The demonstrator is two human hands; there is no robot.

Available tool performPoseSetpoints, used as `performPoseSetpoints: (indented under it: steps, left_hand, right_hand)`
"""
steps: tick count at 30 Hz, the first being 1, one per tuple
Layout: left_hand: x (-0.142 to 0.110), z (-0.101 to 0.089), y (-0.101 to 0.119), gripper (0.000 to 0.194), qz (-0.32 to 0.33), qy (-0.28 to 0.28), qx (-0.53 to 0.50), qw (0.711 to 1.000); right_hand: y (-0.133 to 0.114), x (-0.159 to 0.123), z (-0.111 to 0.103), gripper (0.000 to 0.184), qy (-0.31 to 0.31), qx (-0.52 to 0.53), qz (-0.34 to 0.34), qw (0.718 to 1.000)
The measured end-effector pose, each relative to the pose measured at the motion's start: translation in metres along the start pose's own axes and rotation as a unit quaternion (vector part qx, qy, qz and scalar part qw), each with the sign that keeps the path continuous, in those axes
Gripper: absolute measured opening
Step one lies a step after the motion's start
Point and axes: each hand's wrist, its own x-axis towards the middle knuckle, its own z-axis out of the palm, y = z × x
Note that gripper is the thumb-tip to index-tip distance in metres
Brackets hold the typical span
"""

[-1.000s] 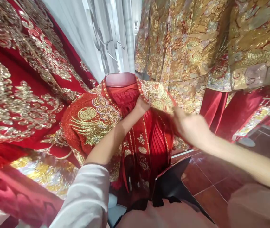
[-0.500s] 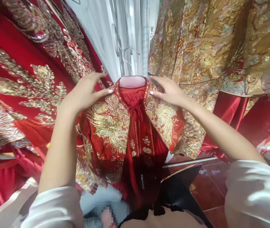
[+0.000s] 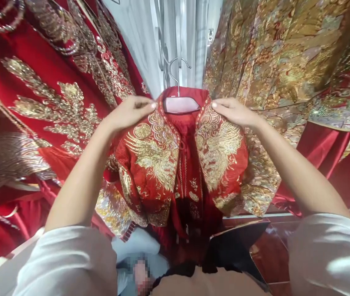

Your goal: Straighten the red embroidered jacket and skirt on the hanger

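Red embroidered garment (image 3: 181, 172), bottom hidden

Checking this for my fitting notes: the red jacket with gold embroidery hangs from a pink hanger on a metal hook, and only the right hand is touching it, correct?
Not quite: the head view shows both hands on it. The left hand rests on the red jacket too, as does the right hand. The rest holds: it hangs from the pink hanger on the metal hook.
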Motion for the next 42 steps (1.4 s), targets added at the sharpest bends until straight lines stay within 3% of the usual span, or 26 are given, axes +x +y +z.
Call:
performPoseSetpoints:
  steps: [3, 5, 9, 12, 15, 17, 19, 20, 21, 22, 24, 27, 30, 32, 34, 37, 40, 42]
  left_hand:
    - [-0.028, -0.005, -0.010, 0.058, 0.020, -0.037, 0.041, 0.998]
    - [-0.040, -0.010, -0.017, 0.058, 0.016, -0.042, 0.034, 0.998]
    - [-0.035, -0.007, -0.044, 0.049, -0.056, -0.146, -0.083, 0.984]
    - [-0.023, 0.007, -0.071, 0.056, -0.156, -0.129, -0.173, 0.964]
    - [-0.023, 0.015, -0.081, 0.055, -0.163, -0.121, -0.198, 0.959]
    - [-0.035, 0.019, -0.067, 0.050, -0.122, -0.072, -0.139, 0.980]
    - [-0.058, 0.034, -0.042, 0.051, -0.075, 0.083, -0.017, 0.994]
    - [-0.073, 0.047, -0.028, 0.053, -0.060, 0.188, 0.054, 0.979]
    - [-0.089, 0.064, -0.015, 0.059, -0.060, 0.243, 0.104, 0.962]
    - [-0.105, 0.083, -0.005, 0.068, -0.062, 0.251, 0.143, 0.955]
    - [-0.129, 0.121, 0.008, 0.079, -0.059, 0.193, 0.196, 0.960]
    - [-0.144, 0.157, 0.005, 0.060, -0.082, 0.113, 0.217, 0.966]
    - [-0.144, 0.158, -0.004, 0.037, -0.146, 0.057, 0.175, 0.972]
    - [-0.145, 0.152, -0.005, 0.026, -0.153, 0.031, 0.129, 0.979]
    - [-0.149, 0.148, 0.000, 0.018, -0.126, 0.024, 0.097, 0.987]
    - [-0.155, 0.148, 0.011, 0.013, -0.097, 0.030, 0.097, 0.990]
    - [-0.159, 0.150, 0.023, 0.013, -0.082, 0.020, 0.102, 0.991]
    - [-0.162, 0.152, 0.032, 0.012, -0.067, 0.005, 0.085, 0.994]
  right_hand:
    - [0.018, -0.024, -0.012, 0.044, -0.063, 0.018, -0.014, 0.998]
    - [0.022, -0.038, -0.011, 0.045, -0.044, 0.010, -0.002, 0.999]
    - [0.012, -0.054, 0.013, 0.046, 0.099, -0.120, 0.049, 0.987]
    - [-0.001, -0.059, 0.039, 0.055, 0.231, -0.216, 0.112, 0.942]
    - [-0.018, -0.071, 0.064, 0.061, 0.282, -0.280, 0.156, 0.904]
    - [-0.031, -0.086, 0.085, 0.066, 0.241, -0.307, 0.200, 0.899]
    - [-0.040, -0.108, 0.112, 0.072, 0.184, -0.322, 0.254, 0.893]
    - [-0.040, -0.119, 0.128, 0.073, 0.161, -0.326, 0.275, 0.890]
    - [-0.038, -0.130, 0.143, 0.073, 0.146, -0.330, 0.288, 0.887]
    - [-0.034, -0.139, 0.156, 0.071, 0.142, -0.334, 0.296, 0.883]
    - [-0.019, -0.152, 0.172, 0.063, 0.164, -0.333, 0.296, 0.880]
    - [0.000, -0.165, 0.164, 0.052, 0.236, -0.300, 0.256, 0.888]
    - [-0.003, -0.177, 0.138, 0.046, 0.302, -0.256, 0.245, 0.885]
    - [-0.013, -0.180, 0.131, 0.044, 0.321, -0.250, 0.256, 0.877]
    - [-0.021, -0.177, 0.135, 0.048, 0.301, -0.269, 0.256, 0.878]
    - [-0.018, -0.160, 0.146, 0.069, 0.218, -0.304, 0.276, 0.885]
    - [-0.009, -0.143, 0.138, 0.055, 0.124, -0.289, 0.328, 0.891]
    - [-0.014, -0.140, 0.129, 0.045, 0.127, -0.271, 0.339, 0.892]
